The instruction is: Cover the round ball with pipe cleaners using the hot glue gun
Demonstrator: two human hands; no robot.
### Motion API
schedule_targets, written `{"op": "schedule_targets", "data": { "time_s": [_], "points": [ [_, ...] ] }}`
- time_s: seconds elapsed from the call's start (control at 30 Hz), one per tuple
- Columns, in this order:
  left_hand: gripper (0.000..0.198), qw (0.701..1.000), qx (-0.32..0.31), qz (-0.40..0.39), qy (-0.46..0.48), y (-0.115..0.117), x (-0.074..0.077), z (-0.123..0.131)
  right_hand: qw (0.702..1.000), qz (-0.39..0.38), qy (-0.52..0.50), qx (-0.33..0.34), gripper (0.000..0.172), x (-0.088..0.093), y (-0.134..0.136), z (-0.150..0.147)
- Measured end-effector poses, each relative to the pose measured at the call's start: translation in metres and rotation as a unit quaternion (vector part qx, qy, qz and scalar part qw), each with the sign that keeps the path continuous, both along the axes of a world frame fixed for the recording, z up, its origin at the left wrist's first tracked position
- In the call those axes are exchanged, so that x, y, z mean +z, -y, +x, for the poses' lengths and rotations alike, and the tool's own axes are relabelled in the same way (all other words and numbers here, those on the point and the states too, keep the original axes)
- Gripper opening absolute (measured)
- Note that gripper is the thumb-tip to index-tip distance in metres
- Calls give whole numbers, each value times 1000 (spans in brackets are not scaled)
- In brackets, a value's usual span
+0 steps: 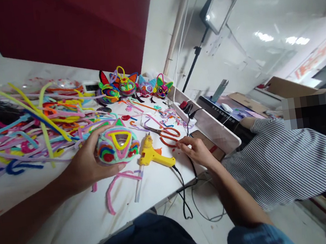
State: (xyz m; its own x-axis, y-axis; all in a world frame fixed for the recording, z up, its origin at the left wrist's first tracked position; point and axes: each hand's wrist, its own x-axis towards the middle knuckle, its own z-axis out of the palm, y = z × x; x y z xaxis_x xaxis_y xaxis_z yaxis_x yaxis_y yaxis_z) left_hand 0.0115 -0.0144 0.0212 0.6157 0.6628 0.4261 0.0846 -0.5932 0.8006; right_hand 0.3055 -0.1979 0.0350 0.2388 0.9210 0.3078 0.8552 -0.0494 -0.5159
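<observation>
My left hand (pixel 86 164) is wrapped round a ball-shaped pipe-cleaner figure (pixel 117 145) with a yellow triangle and pink, green and red loops, held just above the white table (pixel 73 217). My right hand (pixel 195 149) rests near the table's right edge with its fingers curled and the fingertips pinched on the surface beside orange-handled scissors (pixel 167 134). I cannot make out what they pinch. A yellow glue gun (pixel 152 155) lies between the two hands, its black cord (pixel 183 191) hanging over the edge.
A heap of coloured pipe cleaners (pixel 25 128) covers the table's left. Several finished pipe-cleaner figures (pixel 126 86) stand at the back. A loose pink pipe cleaner (pixel 114 186) lies near the front. A person in a striped shirt (pixel 276 163) sits to the right. A power strip (pixel 186 107) sits on the right edge.
</observation>
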Motion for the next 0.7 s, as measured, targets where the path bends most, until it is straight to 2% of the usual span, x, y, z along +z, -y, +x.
{"op": "schedule_targets", "data": {
  "time_s": [0.17,0.33,0.43,0.53,0.6,0.7],
  "points": [
    [94,1000,3,13,5,-1,0,1,999,11,48,-5,19,9,12,-5],
    [99,1000,4,-15,-4,-3,-3,0,993,-31,103,46,23,15,19,-39],
    [98,999,2,-38,11,-3,-4,1,983,-74,151,69,39,11,10,-60],
    [98,999,9,-32,12,-3,-3,1,973,-117,190,64,53,5,-5,-73],
    [95,1000,9,-18,15,-2,0,2,968,-135,207,53,54,2,-15,-78],
    [91,1000,2,-24,13,2,6,3,965,-138,218,42,44,-1,-27,-85]
  ]
}}
